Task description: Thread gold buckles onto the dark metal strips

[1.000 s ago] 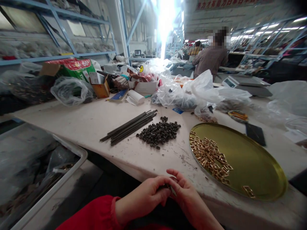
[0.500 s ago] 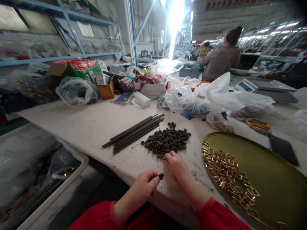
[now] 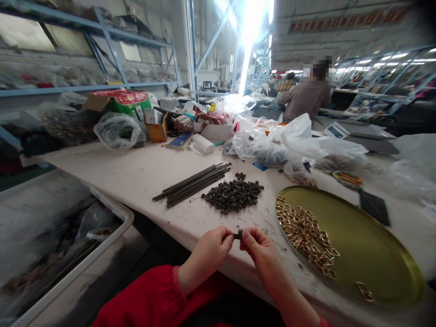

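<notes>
Beside one gold tray (image 3: 361, 240): two hands (image 3: 211, 249) (image 3: 265, 252) on one dark strip (image 3: 236, 236).

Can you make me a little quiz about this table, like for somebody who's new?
1. True or false: the gold frames lie on the big tray.
2. Which is nearer the tray: A, the dark strips, or B, the pile of dark rings?
3. Fill in: the small piece between the left hand and the right hand looks ____ (light or dark).

Key: 1 true; 2 B; 3 dark.

Factory workshop; blue shelving (image 3: 111, 47), lettered banner (image 3: 347, 21)
</notes>
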`<state>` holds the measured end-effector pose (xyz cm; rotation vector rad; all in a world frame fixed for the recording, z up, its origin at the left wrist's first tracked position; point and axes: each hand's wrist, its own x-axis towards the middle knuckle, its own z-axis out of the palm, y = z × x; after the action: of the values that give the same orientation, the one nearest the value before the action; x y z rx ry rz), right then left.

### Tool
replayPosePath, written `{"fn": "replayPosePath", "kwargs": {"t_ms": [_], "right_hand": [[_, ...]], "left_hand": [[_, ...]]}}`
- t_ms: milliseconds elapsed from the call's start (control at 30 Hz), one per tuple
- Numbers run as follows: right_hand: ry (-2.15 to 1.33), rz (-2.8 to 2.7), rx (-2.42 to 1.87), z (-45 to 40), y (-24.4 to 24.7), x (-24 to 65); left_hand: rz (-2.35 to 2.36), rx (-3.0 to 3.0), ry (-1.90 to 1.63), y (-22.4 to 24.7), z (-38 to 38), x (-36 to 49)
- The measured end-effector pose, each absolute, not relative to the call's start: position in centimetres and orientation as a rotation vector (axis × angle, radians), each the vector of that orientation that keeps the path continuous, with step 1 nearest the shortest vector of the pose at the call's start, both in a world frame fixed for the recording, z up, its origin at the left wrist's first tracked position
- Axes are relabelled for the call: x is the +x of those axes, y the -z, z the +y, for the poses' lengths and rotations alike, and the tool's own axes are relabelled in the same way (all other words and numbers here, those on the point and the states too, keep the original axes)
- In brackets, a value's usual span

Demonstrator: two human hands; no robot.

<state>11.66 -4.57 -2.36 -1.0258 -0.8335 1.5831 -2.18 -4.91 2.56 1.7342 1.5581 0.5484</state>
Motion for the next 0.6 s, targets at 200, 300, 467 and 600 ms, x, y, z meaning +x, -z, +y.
{"fn": "replayPosePath", "kwargs": {"t_ms": [200, 300, 467, 600], "right_hand": [[-1.42, -1.045, -1.023, -8.3, 0.2, 12.4], [-1.255, -1.167, -1.076, -10.2, -0.8, 12.9], [-1.176, -1.239, -1.082, -12.8, -1.5, 13.7], [-1.182, -1.273, -1.046, -14.2, -1.5, 14.2]], "left_hand": [[1.624, 1.864, -0.553, -4.5, -8.7, -1.9], [1.628, 1.929, -0.543, -5.1, -10.8, -1.5], [1.62, 1.958, -0.574, -6.0, -13.6, -1.0], [1.571, 2.029, -0.55, -6.7, -15.1, -0.6]]}}
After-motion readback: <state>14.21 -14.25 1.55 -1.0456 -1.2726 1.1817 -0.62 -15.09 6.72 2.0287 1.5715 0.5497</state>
